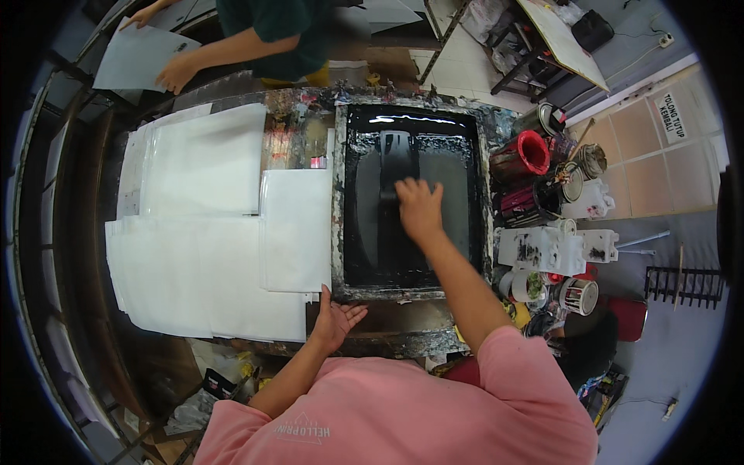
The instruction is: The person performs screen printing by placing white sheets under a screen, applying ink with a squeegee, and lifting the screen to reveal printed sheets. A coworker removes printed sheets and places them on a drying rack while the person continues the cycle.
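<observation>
A black squeegee (396, 155) stands lengthwise in an ink-covered printing screen (339, 232), dark wet ink around it. My right hand (421, 208) is over the screen, beside the squeegee's right side. Its fingers are spread and slightly bent, the leftmost fingertips at the squeegee's edge; whether they press on it I cannot tell. My left hand (335, 322) is open, palm turned up, at the near left corner of the screen frame. Its thumb points at the near edge of a small stack of white sheets (296, 232).
Larger stacks of white sheets (194, 271) cover the table's left side. Ink cans (521, 159) and white containers (535, 248) crowd the right side. Across the table, another person's hand (178, 71) holds a pale sheet (132, 58). Dark shelving (97, 271) stands at the left.
</observation>
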Available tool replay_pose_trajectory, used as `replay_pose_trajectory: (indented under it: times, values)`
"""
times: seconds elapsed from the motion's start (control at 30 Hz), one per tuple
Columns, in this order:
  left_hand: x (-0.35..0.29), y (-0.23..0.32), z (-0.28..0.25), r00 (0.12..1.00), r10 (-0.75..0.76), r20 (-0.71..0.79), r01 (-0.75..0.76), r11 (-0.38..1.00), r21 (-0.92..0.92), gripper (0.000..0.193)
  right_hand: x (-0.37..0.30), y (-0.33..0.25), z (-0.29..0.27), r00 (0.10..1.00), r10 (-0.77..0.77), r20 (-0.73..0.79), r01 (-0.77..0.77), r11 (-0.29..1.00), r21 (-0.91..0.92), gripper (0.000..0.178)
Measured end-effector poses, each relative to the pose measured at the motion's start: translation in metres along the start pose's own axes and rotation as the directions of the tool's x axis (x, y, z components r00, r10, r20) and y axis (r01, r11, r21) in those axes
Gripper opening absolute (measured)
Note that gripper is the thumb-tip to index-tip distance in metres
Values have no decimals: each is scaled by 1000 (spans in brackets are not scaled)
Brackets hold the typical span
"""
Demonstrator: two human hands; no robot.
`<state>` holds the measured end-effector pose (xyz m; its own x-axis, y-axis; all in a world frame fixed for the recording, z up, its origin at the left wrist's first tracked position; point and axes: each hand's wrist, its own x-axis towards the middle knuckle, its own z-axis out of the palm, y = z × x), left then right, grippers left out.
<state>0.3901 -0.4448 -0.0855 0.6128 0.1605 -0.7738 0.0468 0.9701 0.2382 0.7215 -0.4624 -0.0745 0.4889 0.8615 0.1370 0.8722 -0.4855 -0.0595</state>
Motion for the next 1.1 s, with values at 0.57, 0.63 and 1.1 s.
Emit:
replay_pose_trajectory:
  times: [0.57, 0.63, 1.1]
  values:
    - [-85, 28, 66, 910, 277, 309, -347, 916, 201, 96, -126, -48, -204, 996, -56, 67, 44, 985, 165, 52]
    - [-107, 51, 99, 812, 368, 453, -470, 872, 135, 97, -102, -48, -228, 970, -85, -227, 120, 982, 145, 49]
    - [-20, 31, -45, 586, 763, 272, 231, -479, 847, 114, 14, -30, -319, 911, -33, -412, 78, 993, 94, 48]
